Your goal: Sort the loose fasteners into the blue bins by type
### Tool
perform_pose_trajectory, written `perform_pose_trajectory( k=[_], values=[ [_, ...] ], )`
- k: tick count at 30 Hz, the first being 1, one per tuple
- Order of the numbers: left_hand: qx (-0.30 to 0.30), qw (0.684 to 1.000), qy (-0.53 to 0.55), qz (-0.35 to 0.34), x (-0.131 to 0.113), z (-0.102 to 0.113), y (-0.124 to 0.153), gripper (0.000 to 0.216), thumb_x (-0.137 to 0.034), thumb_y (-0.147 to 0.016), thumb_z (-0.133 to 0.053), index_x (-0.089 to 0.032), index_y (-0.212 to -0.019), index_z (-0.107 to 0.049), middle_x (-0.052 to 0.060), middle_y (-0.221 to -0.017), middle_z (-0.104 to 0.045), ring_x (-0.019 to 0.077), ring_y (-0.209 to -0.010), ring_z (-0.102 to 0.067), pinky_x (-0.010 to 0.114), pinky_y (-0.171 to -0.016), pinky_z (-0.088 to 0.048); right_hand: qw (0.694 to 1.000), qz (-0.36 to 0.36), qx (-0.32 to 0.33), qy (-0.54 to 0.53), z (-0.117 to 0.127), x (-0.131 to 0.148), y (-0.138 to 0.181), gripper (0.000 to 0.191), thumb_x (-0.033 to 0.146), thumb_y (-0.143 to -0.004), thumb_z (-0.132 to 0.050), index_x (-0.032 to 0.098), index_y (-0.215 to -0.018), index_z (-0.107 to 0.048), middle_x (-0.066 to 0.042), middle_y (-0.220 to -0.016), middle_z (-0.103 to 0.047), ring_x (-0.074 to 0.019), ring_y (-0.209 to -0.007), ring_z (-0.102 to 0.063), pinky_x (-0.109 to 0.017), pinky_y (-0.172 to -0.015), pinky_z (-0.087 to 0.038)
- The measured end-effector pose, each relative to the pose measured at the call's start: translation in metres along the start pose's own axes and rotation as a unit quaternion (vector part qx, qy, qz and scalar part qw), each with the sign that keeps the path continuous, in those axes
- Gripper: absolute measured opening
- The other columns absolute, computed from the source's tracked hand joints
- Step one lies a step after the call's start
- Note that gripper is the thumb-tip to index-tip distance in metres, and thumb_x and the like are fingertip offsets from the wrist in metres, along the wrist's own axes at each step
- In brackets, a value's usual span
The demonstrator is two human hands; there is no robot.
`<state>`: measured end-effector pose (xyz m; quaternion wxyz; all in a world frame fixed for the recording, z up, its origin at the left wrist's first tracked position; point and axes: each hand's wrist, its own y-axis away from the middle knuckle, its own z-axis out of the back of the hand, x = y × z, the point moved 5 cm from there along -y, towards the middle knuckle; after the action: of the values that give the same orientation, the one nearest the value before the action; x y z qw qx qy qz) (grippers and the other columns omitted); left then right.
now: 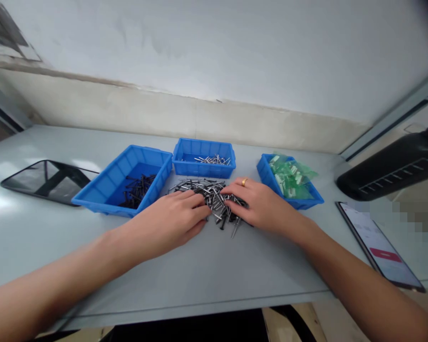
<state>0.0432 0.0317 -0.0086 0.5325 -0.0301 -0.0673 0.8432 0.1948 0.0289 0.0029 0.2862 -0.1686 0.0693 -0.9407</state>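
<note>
A loose pile of nails point(209, 192), dark and silver mixed, lies on the grey table point(214, 266) in front of three blue bins. My left hand point(171, 221) rests palm down at the pile's left edge, fingers stretched onto the nails. My right hand point(258, 202), with a gold ring, lies on the pile's right side, fingers spread over the nails. The left bin point(110, 183) holds dark nails. The middle bin point(203, 156) holds silver nails. The right bin point(267, 175) holds small green plastic bags point(290, 175).
A dark tablet point(48, 180) lies flat at the far left. A phone point(378, 247) with a lit screen lies at the right near the table edge. A black device point(392, 168) sits at the far right. A wall stands just behind the bins.
</note>
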Motion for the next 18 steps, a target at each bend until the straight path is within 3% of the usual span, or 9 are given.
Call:
perform_pose_trajectory(
  k=[11, 18],
  values=[
    [-0.005, 1.0, -0.003, 0.026, 0.004, -0.002, 0.0, 0.016, -0.023, -0.09, -0.044, -0.018, -0.086, -0.059, 0.004, -0.084, -0.059, 0.0202, -0.081, -0.056, 0.037, -0.074, -0.046, 0.995, 0.063, 0.071, 0.015, -0.014, 0.015, 0.002, 0.017, 0.029, -0.089, -0.051, 0.016, -0.094, -0.062, -0.006, -0.088, -0.059, -0.0183, -0.086, -0.053, -0.031, -0.074, -0.045],
    [-0.051, 0.998, 0.026, 0.035, 0.002, 0.006, -0.001, 0.02, -0.024, -0.091, -0.043, -0.017, -0.101, -0.059, 0.006, -0.091, -0.061, 0.0204, -0.087, -0.057, 0.036, -0.08, -0.047, 0.997, 0.047, 0.044, 0.05, -0.015, 0.012, 0.0, 0.016, 0.021, -0.09, -0.047, 0.016, -0.083, -0.061, -0.006, -0.084, -0.058, -0.0177, -0.081, -0.053, -0.031, -0.071, -0.045]
  ],
)
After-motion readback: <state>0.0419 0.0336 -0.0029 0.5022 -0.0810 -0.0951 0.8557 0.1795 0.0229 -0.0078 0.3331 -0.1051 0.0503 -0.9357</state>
